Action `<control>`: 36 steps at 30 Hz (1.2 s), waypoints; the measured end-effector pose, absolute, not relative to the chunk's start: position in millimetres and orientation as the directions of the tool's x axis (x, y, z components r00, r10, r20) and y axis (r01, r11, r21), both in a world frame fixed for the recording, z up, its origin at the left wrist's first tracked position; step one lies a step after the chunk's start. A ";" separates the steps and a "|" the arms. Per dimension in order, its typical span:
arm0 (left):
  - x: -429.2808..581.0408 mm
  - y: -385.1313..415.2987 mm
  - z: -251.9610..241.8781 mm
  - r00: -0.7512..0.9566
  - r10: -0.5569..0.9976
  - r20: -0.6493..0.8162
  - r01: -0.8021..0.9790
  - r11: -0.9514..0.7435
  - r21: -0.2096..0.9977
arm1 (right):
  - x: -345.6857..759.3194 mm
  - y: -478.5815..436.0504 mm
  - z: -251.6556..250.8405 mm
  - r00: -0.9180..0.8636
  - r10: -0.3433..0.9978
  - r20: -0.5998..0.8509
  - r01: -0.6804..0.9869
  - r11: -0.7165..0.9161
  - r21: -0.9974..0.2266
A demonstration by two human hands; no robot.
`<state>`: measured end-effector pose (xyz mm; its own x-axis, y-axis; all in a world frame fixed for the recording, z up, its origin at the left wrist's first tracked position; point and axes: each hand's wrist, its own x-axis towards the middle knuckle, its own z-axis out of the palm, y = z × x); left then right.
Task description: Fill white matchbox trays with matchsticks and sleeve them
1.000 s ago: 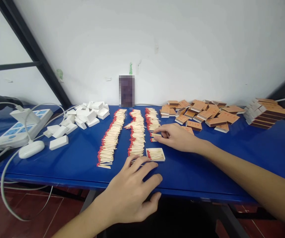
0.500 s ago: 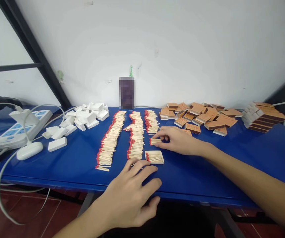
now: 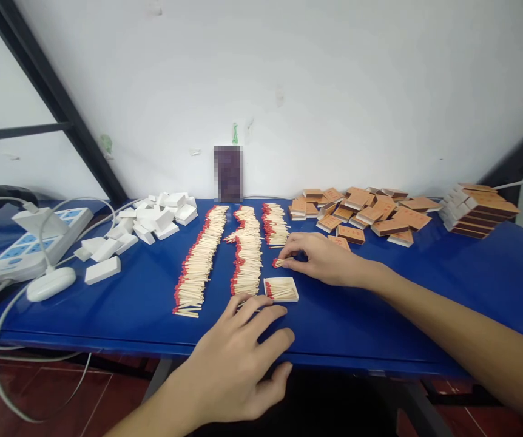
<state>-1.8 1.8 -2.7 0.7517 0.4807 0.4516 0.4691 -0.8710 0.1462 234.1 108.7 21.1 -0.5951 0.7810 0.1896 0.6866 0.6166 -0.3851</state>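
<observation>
Fingers [image 3: 294, 247] of right hand [image 3: 325, 261] pinch thin red-tipped matches [image 3: 282, 262].

Left hand [image 3: 238, 358] flat; right hand [image 3: 323, 260] forward — fingers [image 3: 291, 250] pinched.

You've got 3 rows of matches [image 3: 246, 255] on the worktop [image 3: 380, 291], 1 filled tray [image 3: 281, 289], 1 small bundle [image 3: 282, 262], 1 neat stack of boxes [image 3: 480, 209] far right, 1 power strip [image 3: 29, 243], 1 white puck [image 3: 51, 283]. Empty white trays [image 3: 152, 220] & loose orange boxes [image 3: 366, 212]: 1 heap each, too many to count.
</observation>
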 end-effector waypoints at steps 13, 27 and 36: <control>-1.1 1.5 -1.2 0.760 0.493 0.424 0.480 -0.865 0.147 | 232.7 105.4 24.9 -0.589 0.798 0.128 0.698 0.582 -0.417; -1.9 2.0 -3.0 0.766 0.501 0.403 0.477 -0.863 0.167 | 230.7 103.2 19.1 -0.565 0.810 0.161 0.730 0.581 -0.360; -1.9 1.5 -2.7 0.771 0.495 0.402 0.468 -0.867 0.169 | 225.0 105.3 18.8 -0.480 0.860 0.175 0.804 0.510 -0.304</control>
<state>-1.9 1.5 -2.7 0.7707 0.4946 0.4017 0.4683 -0.8672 0.1694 225.0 105.3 18.8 -0.4797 0.8599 0.1747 0.8043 0.5105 -0.3042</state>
